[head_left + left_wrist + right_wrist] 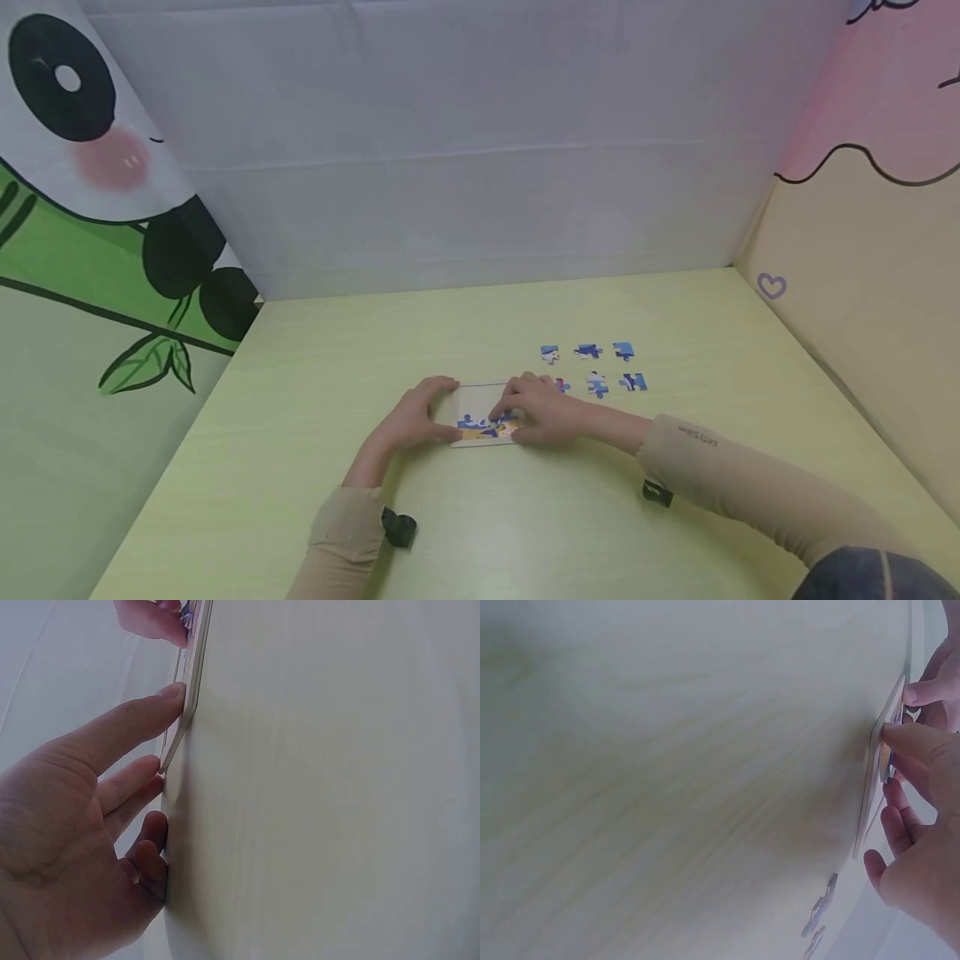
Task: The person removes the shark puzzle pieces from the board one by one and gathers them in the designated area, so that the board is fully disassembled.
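Board (480, 398) is set flat on the table (480, 525), between the two hands. Its near part is covered by fitted pieces (477, 430); its far part is bare. The board's left edge is met by the left hand (414, 417), with thumb and forefinger spread wide and nothing pinched between them. By the right hand (546, 409), a piece (886, 756) seems to be pinched narrowly over the board's right part; how firmly cannot be told, as much of it is covered by the fingers.

If pressure were applied at a slant, a tab could be caught on its neighbour and the fitted pieces could be lifted or pushed apart. The board could be slid or turned if it were pushed harder from the right than it is braced by the left thumb. A poor fit could be missed, since the joint is hidden under the fingers.

Six loose pieces (597, 385) are laid in two rows beyond the right forearm (617, 428); the nearest, partly hidden by the right hand, could be brushed askew if the wrist were swung away low.
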Demonstrator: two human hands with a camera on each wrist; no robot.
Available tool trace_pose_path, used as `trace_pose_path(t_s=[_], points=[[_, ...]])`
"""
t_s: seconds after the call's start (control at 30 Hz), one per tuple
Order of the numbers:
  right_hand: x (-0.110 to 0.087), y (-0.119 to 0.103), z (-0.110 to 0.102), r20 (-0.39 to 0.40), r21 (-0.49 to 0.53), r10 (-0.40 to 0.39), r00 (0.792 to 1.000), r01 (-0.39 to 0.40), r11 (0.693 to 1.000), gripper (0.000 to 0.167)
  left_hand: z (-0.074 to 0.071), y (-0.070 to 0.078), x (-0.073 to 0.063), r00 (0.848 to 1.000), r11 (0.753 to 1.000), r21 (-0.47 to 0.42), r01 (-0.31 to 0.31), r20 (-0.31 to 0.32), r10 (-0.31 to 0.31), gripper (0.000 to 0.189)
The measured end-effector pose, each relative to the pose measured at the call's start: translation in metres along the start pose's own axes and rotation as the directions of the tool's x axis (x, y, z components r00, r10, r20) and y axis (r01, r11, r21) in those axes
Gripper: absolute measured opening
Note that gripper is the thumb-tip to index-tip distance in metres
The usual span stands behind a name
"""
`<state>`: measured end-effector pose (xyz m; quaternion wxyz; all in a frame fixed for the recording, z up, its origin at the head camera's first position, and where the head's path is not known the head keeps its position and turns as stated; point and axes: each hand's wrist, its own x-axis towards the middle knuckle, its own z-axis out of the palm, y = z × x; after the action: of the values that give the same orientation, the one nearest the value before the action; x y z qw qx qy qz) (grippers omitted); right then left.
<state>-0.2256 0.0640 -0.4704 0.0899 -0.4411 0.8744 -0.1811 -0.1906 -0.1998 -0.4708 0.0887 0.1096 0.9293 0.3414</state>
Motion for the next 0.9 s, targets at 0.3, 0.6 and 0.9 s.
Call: trace_pose_path(t_s=[0.3, 0.6, 0.9], points=[[0.005, -0.008, -0.008, 0.069, 0.057, -0.008, 0.998, 0.004, 0.998, 0.039, 0.001, 0.001, 0.0, 1.0, 1.0, -0.003, 0.021, 0.002, -0.021, 0.077], [0.005, -0.011, -0.014, 0.132, 0.024, -0.056, 0.99, 0.053, 0.998, 0.05, -0.001, 0.001, -0.001, 1.0, 1.0, 0.001, 0.0, 0.0, 0.0, 0.077], [0.002, -0.008, -0.011, 0.071, 0.005, -0.05, 0.996, 0.05, 0.999, 0.045, -0.001, 0.0, 0.0, 1.0, 1.0, -0.002, -0.007, 0.001, 0.007, 0.077]])
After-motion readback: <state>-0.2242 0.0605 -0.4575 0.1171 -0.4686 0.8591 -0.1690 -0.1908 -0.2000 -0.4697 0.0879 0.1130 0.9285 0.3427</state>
